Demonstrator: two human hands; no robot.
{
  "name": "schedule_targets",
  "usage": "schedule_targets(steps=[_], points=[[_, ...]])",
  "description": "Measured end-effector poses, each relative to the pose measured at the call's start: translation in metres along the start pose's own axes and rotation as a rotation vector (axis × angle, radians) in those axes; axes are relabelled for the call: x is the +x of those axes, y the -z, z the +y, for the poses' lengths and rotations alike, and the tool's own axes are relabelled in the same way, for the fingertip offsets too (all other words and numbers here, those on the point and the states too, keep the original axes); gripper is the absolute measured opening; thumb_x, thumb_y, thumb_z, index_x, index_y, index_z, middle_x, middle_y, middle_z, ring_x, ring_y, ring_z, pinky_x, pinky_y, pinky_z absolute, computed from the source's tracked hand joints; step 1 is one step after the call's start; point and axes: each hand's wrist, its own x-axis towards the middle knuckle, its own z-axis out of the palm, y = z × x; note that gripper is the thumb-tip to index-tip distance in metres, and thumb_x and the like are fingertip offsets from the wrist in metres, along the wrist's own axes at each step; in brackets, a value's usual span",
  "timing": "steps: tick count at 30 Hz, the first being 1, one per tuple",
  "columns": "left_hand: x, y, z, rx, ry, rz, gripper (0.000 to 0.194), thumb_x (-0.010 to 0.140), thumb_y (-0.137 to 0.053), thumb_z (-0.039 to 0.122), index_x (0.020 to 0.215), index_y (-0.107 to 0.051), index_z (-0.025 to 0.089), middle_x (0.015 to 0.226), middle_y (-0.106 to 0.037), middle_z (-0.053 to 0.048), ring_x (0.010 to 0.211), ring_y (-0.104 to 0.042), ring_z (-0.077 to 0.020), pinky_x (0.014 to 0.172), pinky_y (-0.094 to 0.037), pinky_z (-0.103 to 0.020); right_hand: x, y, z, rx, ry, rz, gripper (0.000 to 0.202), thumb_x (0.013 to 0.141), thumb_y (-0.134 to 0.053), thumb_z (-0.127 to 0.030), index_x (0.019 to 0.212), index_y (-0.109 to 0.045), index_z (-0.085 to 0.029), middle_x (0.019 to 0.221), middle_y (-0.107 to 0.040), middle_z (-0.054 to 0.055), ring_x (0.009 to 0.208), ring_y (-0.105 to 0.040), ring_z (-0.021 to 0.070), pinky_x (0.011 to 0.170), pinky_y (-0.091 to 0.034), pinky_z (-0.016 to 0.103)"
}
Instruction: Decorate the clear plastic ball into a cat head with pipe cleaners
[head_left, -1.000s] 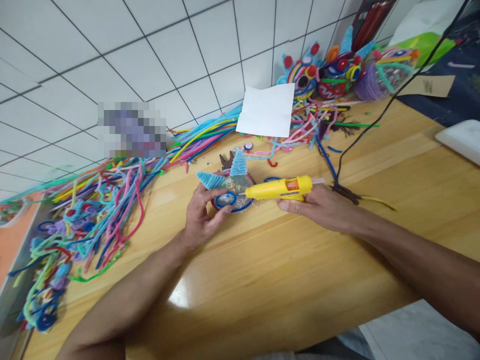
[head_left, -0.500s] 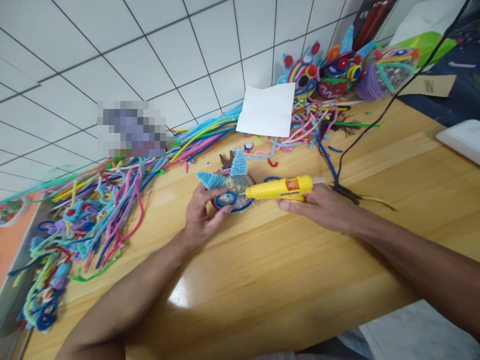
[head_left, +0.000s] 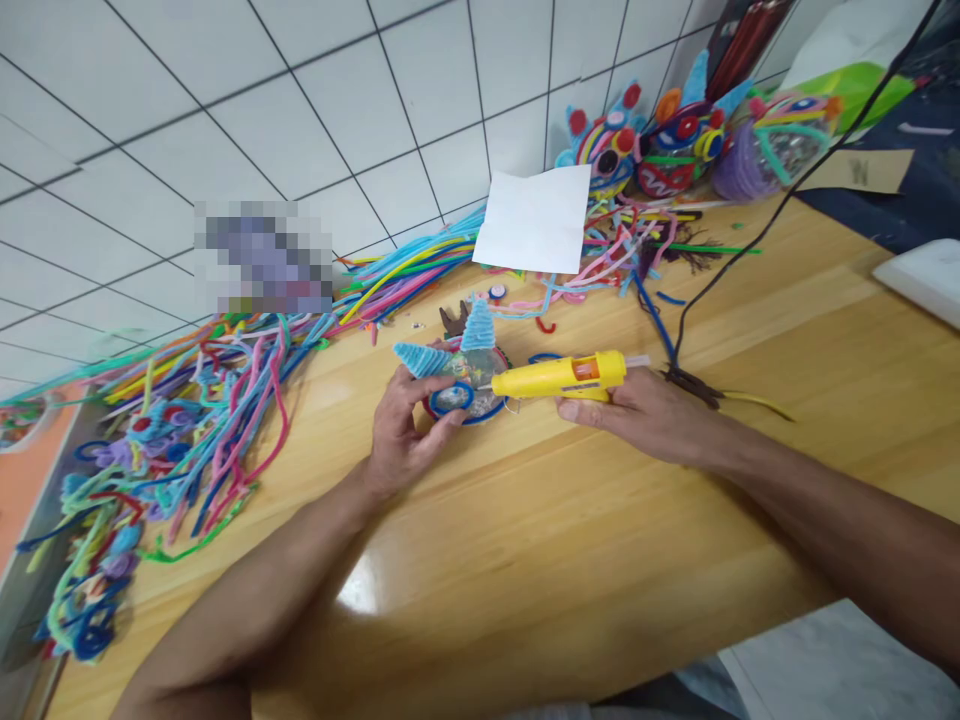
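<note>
The left hand [head_left: 401,430] covers part of the eared ornament [head_left: 484,368], and the right hand [head_left: 645,415] hides most of the glue gun's [head_left: 555,378] handle. Along the table's [head_left: 465,560] wall edge, paper [head_left: 531,222] covers some pipe cleaners [head_left: 420,262]; farther left, pixelation masks something. The card's [head_left: 862,170] marks are unreadable. The picture's top edge cuts off the black cable [head_left: 784,196].

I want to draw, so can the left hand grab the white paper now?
Probably not: the left hand is busy holding the blue-eared craft, which sits between it and the white paper.
</note>
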Motion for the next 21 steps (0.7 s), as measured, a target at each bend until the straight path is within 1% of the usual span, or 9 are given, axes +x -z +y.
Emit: schedule_targets(steps=[4,6,12,16,21], points=[[-0.0015,-0.0002,-0.0019,0.024,0.022,-0.01,0.034,0.1,-0.077,0.034,0.132,-0.067,0.028,0.134,-0.074,-0.01,0.137,-0.07,-0.0311,0.113,-0.059,-0.053,0.0003,0.0001,-0.0005,0.02,0.004,-0.008,0.031,0.097,-0.07,-0.043,0.075,-0.062,-0.023,0.061,-0.045,-0.004,0.064,-0.049,0.016,0.061,-0.037,0.03],[-0.002,-0.0002,-0.0024,0.012,0.023,-0.008,0.035,0.099,-0.078,0.033,0.132,-0.067,0.029,0.133,-0.074,-0.01,0.137,-0.07,-0.031,0.113,-0.058,-0.053,0.0005,0.0003,-0.0005,0.028,0.009,-0.012,0.03,0.096,-0.069,-0.04,0.074,-0.061,-0.023,0.061,-0.044,-0.004,0.064,-0.049,0.0159,0.061,-0.037,0.03],[-0.0011,0.0,-0.0008,-0.024,0.005,-0.001,0.042,0.097,-0.08,0.025,0.136,-0.066,0.029,0.135,-0.073,-0.01,0.139,-0.068,-0.0307,0.113,-0.058,-0.051,0.0015,0.0003,-0.0014,0.025,-0.001,-0.019,0.037,0.097,-0.07,-0.051,0.074,-0.062,-0.022,0.059,-0.044,-0.004,0.064,-0.049,0.0161,0.06,-0.036,0.03],[-0.0009,-0.0001,-0.0003,-0.01,0.005,0.002,0.039,0.098,-0.079,0.025,0.135,-0.066,0.028,0.138,-0.072,-0.011,0.137,-0.069,-0.0308,0.113,-0.058,-0.051,0.0017,0.0003,-0.0028,0.034,0.01,-0.025,0.04,0.096,-0.069,-0.058,0.078,-0.065,-0.022,0.059,-0.044,-0.004,0.064,-0.049,0.0169,0.06,-0.037,0.03],[-0.0011,0.0,-0.0009,0.02,0.024,-0.008,0.035,0.099,-0.077,0.031,0.132,-0.067,0.028,0.133,-0.074,-0.011,0.138,-0.069,-0.032,0.111,-0.06,-0.051,0.0018,-0.0002,-0.0031,0.022,0.012,-0.024,0.043,0.097,-0.066,-0.064,0.083,-0.068,-0.023,0.06,-0.045,-0.003,0.064,-0.05,0.0184,0.06,-0.036,0.031]])
